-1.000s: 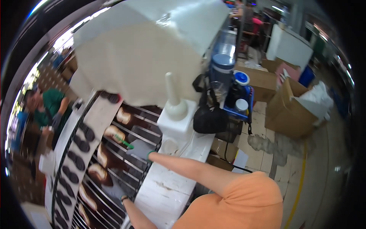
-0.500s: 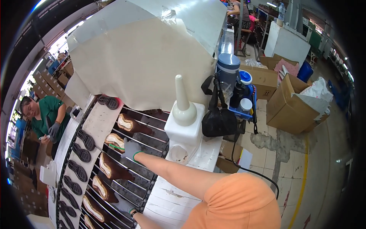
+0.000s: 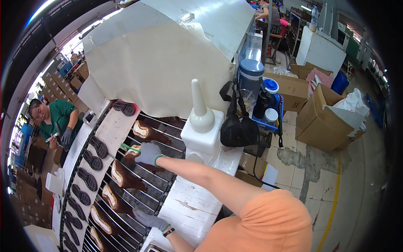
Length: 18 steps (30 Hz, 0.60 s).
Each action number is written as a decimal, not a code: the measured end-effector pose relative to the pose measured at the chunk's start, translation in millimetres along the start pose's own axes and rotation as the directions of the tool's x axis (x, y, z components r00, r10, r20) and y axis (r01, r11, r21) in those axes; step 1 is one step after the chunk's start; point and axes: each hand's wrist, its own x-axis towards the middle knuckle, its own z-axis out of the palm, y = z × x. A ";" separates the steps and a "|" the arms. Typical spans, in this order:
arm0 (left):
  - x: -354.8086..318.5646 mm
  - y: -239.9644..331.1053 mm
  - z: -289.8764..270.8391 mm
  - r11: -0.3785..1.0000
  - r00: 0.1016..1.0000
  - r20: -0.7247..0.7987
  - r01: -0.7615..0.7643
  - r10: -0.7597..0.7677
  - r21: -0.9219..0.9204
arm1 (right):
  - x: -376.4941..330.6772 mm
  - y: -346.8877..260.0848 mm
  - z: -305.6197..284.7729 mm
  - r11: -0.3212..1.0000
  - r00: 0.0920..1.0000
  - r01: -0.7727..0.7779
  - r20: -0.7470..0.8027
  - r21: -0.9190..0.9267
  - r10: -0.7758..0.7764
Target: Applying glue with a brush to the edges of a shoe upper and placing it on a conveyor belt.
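My right hand (image 3: pixel 149 154), in a grey glove, is closed around a slim green tool shaped like a toothbrush (image 3: pixel 131 148). It is over a brown shoe upper (image 3: pixel 133 156) with a pale underside, which it partly hides. My left hand (image 3: pixel 150 220), gloved too, has its fingers stretched out above the metal rods (image 3: pixel 145 197), close to another brown upper (image 3: pixel 113 197). It seems to hold nothing. Several such uppers lie in a row on the rods, pale undersides facing left. Alongside them runs a row of dark soles (image 3: pixel 87 179) on a light belt (image 3: pixel 110 130).
A white container with a tall spout (image 3: pixel 201 126) stands on the white ledge (image 3: pixel 189 197). Behind it hangs a black bag (image 3: pixel 239 132), near a blue basket of bottles (image 3: pixel 268 124). A pale cover (image 3: pixel 155 71) spans the line's far end. A co-worker (image 3: pixel 63 122) stands across at left.
My right hand has shifted slightly, and the green tool's tip now points up and left. The left hand has drawn right, away from the upper beside it. The whole view has shifted slightly.
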 end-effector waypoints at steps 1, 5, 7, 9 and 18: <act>-5.3 2.1 -0.8 0.928 0.940 0.274 -0.275 0.204 0.251 | -9.9 -1.7 -21.8 0.999 1.000 0.019 -0.007 0.047 -0.018; -19.8 30.8 36.0 0.683 0.729 0.573 0.634 -0.374 -0.362 | -77.0 -1.9 -73.2 0.983 0.989 0.110 0.083 0.144 -0.123; -25.1 59.1 43.2 0.606 0.687 0.654 0.676 -0.316 -0.418 | -116.1 6.8 -91.3 0.964 0.976 0.121 0.149 0.235 -0.158; -32.7 100.4 41.4 0.522 0.648 0.717 0.718 -0.257 -0.461 | -147.0 21.6 -98.5 0.892 0.945 0.098 0.238 0.441 -0.222; -96.9 158.2 -26.5 0.813 0.942 0.218 0.332 -0.256 -0.478 | -220.6 82.7 -148.4 0.797 0.977 -0.156 0.209 0.584 0.038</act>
